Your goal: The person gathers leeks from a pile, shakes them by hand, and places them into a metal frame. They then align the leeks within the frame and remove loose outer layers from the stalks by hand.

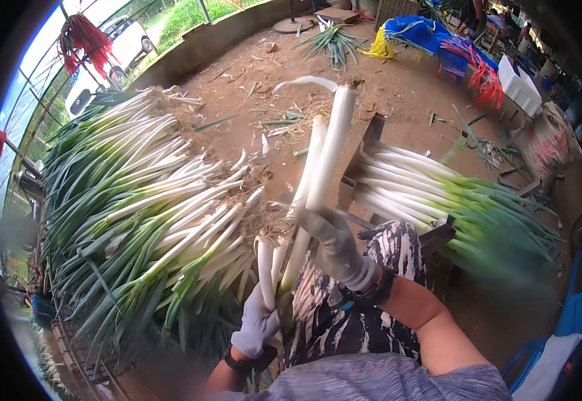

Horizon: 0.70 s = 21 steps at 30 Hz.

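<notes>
My left hand point(256, 324), in a pale glove, is wrapped round the lower part of several leeks with long white stalks. The thickest leek point(331, 140) slants up and away, with a loose strip of skin point(308, 81) hanging off its root end. A shorter leek point(265, 267) stands upright just above the left hand, its roots on top. My right hand point(336, 244), also gloved, lies against the thick stalk about halfway up. Its fingers are curled in at the stalk; what they pinch is hidden.
A big heap of untrimmed leeks point(137, 220) lies on the left. Cleaned leeks point(431, 194) rest in a metal rack point(348, 190) on the right. Trimmings litter the dirt floor point(237, 87). Farther off are a blue sheet point(418, 33), a white box point(519, 87) and a sack point(545, 140).
</notes>
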Each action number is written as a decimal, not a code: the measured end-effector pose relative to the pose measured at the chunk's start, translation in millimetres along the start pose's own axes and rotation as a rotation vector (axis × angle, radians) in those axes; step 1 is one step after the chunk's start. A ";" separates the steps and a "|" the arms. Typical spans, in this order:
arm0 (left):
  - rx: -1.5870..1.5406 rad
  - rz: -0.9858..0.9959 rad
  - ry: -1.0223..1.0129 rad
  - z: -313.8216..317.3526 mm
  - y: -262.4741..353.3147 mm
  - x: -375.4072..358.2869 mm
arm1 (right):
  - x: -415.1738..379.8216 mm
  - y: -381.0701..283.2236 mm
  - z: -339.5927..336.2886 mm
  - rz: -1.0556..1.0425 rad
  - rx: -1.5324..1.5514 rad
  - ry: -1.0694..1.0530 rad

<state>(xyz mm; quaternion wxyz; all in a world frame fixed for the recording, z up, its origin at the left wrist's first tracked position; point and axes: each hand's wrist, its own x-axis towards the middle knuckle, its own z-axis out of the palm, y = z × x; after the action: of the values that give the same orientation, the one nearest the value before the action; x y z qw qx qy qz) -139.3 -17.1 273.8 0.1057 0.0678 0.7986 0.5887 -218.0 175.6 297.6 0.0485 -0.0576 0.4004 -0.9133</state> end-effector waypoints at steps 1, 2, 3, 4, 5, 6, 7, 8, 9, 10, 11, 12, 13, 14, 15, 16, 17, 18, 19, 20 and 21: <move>-0.135 -0.019 -0.044 -2.2 -2.0 -2.8 | -1.5 -2.4 -0.9 -0.006 0.010 0.027; -0.142 -0.038 -0.135 -6.8 3.1 -2.2 | -2.5 -4.7 -1.9 -0.015 0.018 0.055; -0.191 -0.069 -0.208 -12.1 0.7 2.2 | -3.0 -5.8 -3.1 -0.027 -0.013 0.072; -0.244 -0.103 -0.280 -17.1 -6.6 7.5 | -4.3 -6.4 -5.2 -0.036 -0.045 0.090; -0.300 -0.142 -0.352 -18.8 -2.3 12.6 | -6.0 -7.2 -7.0 -0.040 -0.078 0.111; -0.288 -0.068 -0.332 -18.5 10.4 16.2 | -6.5 -10.0 -7.8 0.127 0.132 0.111; -0.362 -0.098 -0.346 -18.5 16.1 21.1 | -5.4 -11.4 -4.2 0.012 0.230 -0.018; -0.304 -0.146 -0.389 -20.7 25.2 29.9 | -3.2 -11.6 3.2 -0.098 0.332 -0.141; -0.240 -0.097 -0.437 -27.5 26.3 34.8 | 1.2 -18.1 5.6 -0.091 0.327 -0.215; -0.199 -0.112 -0.417 -31.6 39.7 36.8 | 5.6 -27.7 7.5 -0.056 0.280 -0.255; -0.246 -0.090 -0.430 -37.6 46.0 37.3 | 7.8 -34.9 9.5 -0.037 0.249 -0.297; -0.336 0.019 -0.456 -41.9 46.3 39.1 | 9.0 -41.2 13.0 -0.019 0.216 -0.297; -0.107 0.067 -0.395 -42.7 81.8 39.7 | 7.0 -41.0 16.3 0.003 0.135 -0.156; -0.153 0.087 -0.334 -41.7 89.8 39.4 | 3.3 -46.0 27.0 0.042 0.072 -0.078; -0.194 0.117 -0.322 -45.1 91.7 39.1 | 4.2 -46.7 28.0 0.048 0.061 -0.084; -0.234 0.147 -0.311 -48.5 93.7 38.9 | 9.1 -47.8 27.1 0.051 0.050 -0.093; -0.184 0.064 -0.318 -60.9 104.2 41.8 | 15.8 -49.9 26.7 0.048 0.037 -0.106; -0.133 -0.019 -0.327 -73.3 114.7 44.7 | 20.0 -54.0 25.2 0.083 -0.027 -0.134; -0.101 -0.061 -0.328 -79.9 127.1 46.0 | 20.9 -54.2 27.4 0.054 -0.042 -0.123; -0.038 -0.002 -0.349 -87.8 129.8 50.1 | 21.2 -54.0 30.7 0.026 -0.057 -0.114; 0.025 0.062 -0.369 -93.6 131.8 54.1 | 21.8 -56.7 36.0 -0.006 -0.074 -0.107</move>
<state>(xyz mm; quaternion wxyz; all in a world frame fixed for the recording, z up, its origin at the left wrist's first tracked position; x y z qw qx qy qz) -217.1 -52.0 421.4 0.2315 0.2005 0.7703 0.5593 -236.8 184.8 365.0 0.0650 -0.1092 0.4305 -0.8936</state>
